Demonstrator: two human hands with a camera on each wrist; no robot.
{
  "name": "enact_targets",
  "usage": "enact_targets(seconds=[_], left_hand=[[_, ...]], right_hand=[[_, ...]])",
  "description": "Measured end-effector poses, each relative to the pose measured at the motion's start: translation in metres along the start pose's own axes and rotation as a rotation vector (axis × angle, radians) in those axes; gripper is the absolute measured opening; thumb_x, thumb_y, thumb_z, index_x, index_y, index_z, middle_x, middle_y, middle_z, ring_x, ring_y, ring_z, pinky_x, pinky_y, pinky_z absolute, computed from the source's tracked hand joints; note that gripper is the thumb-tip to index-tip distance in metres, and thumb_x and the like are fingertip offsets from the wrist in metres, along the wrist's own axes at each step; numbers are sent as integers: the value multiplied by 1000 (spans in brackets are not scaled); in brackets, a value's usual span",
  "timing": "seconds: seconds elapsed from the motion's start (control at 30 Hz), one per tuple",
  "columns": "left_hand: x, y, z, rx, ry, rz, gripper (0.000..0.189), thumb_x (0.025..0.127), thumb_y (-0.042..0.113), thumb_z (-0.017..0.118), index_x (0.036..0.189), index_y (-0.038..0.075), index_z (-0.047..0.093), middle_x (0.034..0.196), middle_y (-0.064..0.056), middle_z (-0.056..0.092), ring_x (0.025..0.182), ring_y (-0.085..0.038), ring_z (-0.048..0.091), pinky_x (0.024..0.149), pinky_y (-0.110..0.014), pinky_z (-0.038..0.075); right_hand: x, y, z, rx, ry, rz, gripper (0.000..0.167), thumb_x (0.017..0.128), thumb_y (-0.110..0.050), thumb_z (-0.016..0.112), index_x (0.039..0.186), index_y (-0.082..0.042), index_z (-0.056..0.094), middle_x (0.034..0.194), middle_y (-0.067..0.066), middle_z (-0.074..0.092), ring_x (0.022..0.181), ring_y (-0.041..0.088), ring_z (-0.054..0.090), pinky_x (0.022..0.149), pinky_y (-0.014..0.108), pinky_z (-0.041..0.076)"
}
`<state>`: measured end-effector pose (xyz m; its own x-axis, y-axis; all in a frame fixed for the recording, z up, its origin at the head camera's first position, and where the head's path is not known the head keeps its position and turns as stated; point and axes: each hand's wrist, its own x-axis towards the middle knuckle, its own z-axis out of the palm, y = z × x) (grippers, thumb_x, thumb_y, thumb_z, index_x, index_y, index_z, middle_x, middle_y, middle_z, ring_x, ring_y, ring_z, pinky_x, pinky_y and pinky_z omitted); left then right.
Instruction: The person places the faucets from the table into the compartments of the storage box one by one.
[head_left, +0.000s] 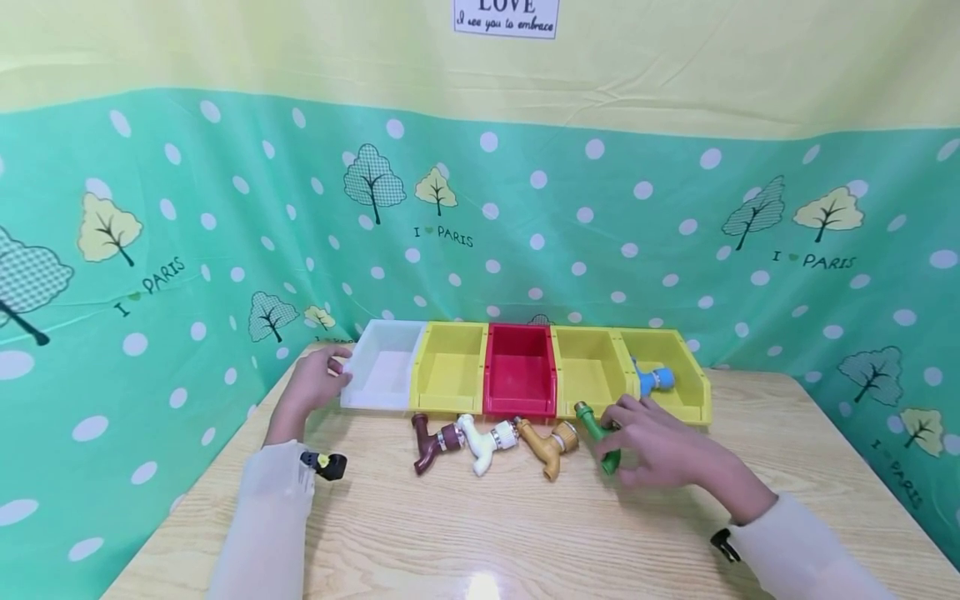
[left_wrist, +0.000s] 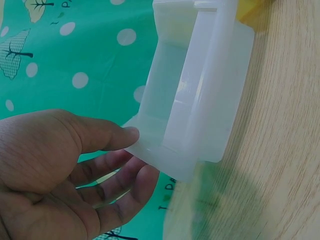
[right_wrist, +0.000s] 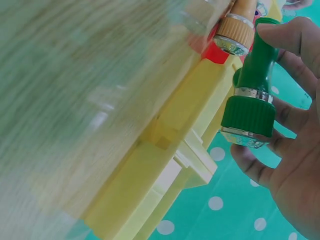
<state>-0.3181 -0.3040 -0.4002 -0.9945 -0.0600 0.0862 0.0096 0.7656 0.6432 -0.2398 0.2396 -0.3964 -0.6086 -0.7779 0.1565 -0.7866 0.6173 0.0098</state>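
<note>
My left hand (head_left: 318, 379) is at the outer side of the white bin (head_left: 390, 379), the leftmost in a row. In the left wrist view its thumb and fingers (left_wrist: 122, 137) pinch the bin's side edge. My right hand (head_left: 660, 442) holds a green tap (right_wrist: 250, 112) in front of the yellow bins. The thumb presses the tap's spout end, while the other fingers lie behind it. Left of it on the table are a tan tap (head_left: 550, 446), a white tap (head_left: 486, 443) and a maroon tap (head_left: 429, 446).
Right of the white bin stand a yellow bin (head_left: 450, 375), a red bin (head_left: 520, 379) and two more yellow bins. A blue tap (head_left: 658, 379) lies in the rightmost yellow bin (head_left: 693, 400). Behind the wooden table (head_left: 465, 525) hangs a green patterned cloth (head_left: 562, 250).
</note>
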Motion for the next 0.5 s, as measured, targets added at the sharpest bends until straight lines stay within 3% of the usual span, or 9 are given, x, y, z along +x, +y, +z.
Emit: enact_targets(seconds=[0.5], left_hand=[[0,0,0,11,2,13,40,100,9,62,138,-2,55,110,-21,61,91,-32,59,70,-36,51]], right_hand=[[23,15,-9,-63,74,41,25,76,-19,79,98,-29,79,118,7,64,111,29,52,89,55,42]])
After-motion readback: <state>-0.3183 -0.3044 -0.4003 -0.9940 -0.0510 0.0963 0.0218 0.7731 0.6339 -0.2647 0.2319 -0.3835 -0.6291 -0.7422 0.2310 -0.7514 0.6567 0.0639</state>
